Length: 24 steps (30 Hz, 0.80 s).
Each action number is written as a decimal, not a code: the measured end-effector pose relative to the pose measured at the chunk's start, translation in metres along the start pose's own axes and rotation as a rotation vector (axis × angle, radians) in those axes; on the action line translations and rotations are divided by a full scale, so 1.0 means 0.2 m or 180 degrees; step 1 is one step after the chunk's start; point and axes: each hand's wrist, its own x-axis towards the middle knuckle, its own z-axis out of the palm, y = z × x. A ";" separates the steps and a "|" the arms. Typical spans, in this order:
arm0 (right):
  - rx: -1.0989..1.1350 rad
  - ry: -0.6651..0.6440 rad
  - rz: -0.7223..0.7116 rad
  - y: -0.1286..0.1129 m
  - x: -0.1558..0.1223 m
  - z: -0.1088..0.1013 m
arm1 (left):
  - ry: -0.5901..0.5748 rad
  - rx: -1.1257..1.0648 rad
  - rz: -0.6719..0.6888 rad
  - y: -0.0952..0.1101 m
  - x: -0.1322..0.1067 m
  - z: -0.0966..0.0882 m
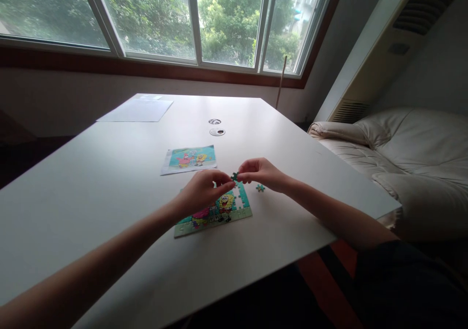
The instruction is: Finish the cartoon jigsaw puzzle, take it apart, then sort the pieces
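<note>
A small green jigsaw piece (pixel 234 176) is pinched between the fingertips of my left hand (pixel 202 191) and my right hand (pixel 260 172), just above the far edge of a jigsaw puzzle (pixel 226 207). The puzzle shows a yellow cartoon figure and a pink one on a teal and green ground. White gaps show near its right side, and my left hand hides its upper left part. To the right, below my right hand, one or more loose jigsaw pieces (pixel 260 187) lie on the table.
A printed reference picture (pixel 192 158) lies behind the puzzle on the white table (pixel 127 187). Farther back are two round discs (pixel 217 132) and a white sheet (pixel 135 110). A cream sofa (pixel 402 144) stands at the right, and windows (pixel 230 22) line the far wall.
</note>
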 end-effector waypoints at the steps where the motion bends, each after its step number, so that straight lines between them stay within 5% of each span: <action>1: 0.0014 0.0003 0.0011 0.00 0.00 0.00 | 0.0069 -0.0088 -0.0028 0.00 0.01 0.01; 5: -0.0168 -0.0025 -0.0108 0.01 0.00 -0.01 | 0.0246 -0.0382 -0.0076 0.01 0.02 0.02; 16: -0.2434 0.0121 -0.1717 -0.01 -0.05 -0.02 | -0.0047 -0.0359 -0.0109 -0.04 0.00 0.02; 24: -0.2794 -0.0135 -0.1533 0.08 -0.02 -0.06 | 0.0104 0.0918 0.0505 -0.14 -0.06 0.00</action>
